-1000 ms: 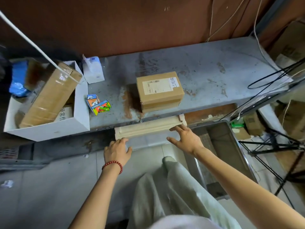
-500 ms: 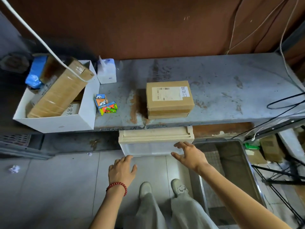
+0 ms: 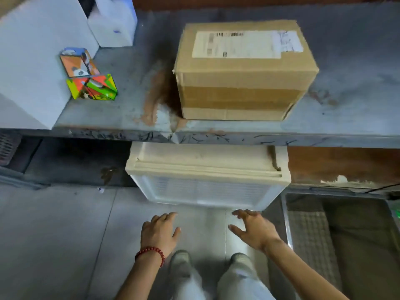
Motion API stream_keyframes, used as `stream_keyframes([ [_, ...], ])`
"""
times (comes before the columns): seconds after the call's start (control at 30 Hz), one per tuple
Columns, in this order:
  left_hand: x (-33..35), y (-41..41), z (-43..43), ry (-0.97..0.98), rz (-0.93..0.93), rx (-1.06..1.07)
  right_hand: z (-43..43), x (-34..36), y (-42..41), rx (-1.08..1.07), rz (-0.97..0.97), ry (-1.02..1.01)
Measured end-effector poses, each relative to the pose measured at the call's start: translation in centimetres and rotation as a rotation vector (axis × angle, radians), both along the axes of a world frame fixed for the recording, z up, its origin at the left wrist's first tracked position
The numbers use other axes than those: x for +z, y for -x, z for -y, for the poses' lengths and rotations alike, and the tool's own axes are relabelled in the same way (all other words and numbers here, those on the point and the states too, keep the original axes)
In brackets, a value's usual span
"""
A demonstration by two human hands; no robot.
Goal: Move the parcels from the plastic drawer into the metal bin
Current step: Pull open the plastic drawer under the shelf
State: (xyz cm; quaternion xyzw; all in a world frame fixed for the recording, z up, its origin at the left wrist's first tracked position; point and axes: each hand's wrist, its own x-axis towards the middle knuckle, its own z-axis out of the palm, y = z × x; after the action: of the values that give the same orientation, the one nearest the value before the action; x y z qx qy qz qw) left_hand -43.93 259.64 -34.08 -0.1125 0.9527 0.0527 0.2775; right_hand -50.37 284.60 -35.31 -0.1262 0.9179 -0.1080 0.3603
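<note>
A cream plastic drawer (image 3: pixel 207 187) with a translucent front sits shut under the grey table's edge; its contents are hidden. The metal bin (image 3: pixel 337 230) stands on the floor at the lower right, with a dark lining inside. My left hand (image 3: pixel 159 232), with a red bead bracelet on the wrist, hovers just below the drawer front, fingers relaxed and holding nothing. My right hand (image 3: pixel 253 230) is spread below the drawer's right corner, apart from it and holding nothing. A brown cardboard parcel (image 3: pixel 242 70) with a white label rests on the table above the drawer.
The grey, rust-stained table (image 3: pixel 346 118) runs across the view. On its left stand a white box (image 3: pixel 34 61), a white tissue pack (image 3: pixel 112 20) and a colourful small carton (image 3: pixel 88 76). My feet (image 3: pixel 181 260) stand on the tiled floor below.
The view has dropped and moved in close to the drawer. Both hands have lowered from the drawer's top rim to below its front.
</note>
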Motion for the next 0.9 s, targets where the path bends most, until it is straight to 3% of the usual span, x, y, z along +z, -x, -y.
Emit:
stream_keyframes([
  [0.17, -8.2, 0.2, 2.6, -0.025, -0.021, 0.017, -0.4, -7.6, -0.6, -0.036, -0.008, 0.058],
  [0.47, -16.4, 0.4, 3.4, -0.047, -0.153, 0.036, 0.1, -15.9, -0.9, -0.023, -0.097, 0.087],
  [0.6, -17.2, 0.6, 2.8, -0.109, -0.157, 0.025, -0.1, -17.5, -2.3, -0.107, -0.06, 0.099],
  [0.73, -16.1, 1.8, 3.2, -0.166, -0.035, -0.064, -0.4, -17.7, -2.7, -0.145, -0.081, 0.096],
  [0.9, -14.6, 1.6, 5.2, -0.073, 0.086, -0.169, 0.5, -17.9, -2.9, -0.179, -0.081, 0.11],
])
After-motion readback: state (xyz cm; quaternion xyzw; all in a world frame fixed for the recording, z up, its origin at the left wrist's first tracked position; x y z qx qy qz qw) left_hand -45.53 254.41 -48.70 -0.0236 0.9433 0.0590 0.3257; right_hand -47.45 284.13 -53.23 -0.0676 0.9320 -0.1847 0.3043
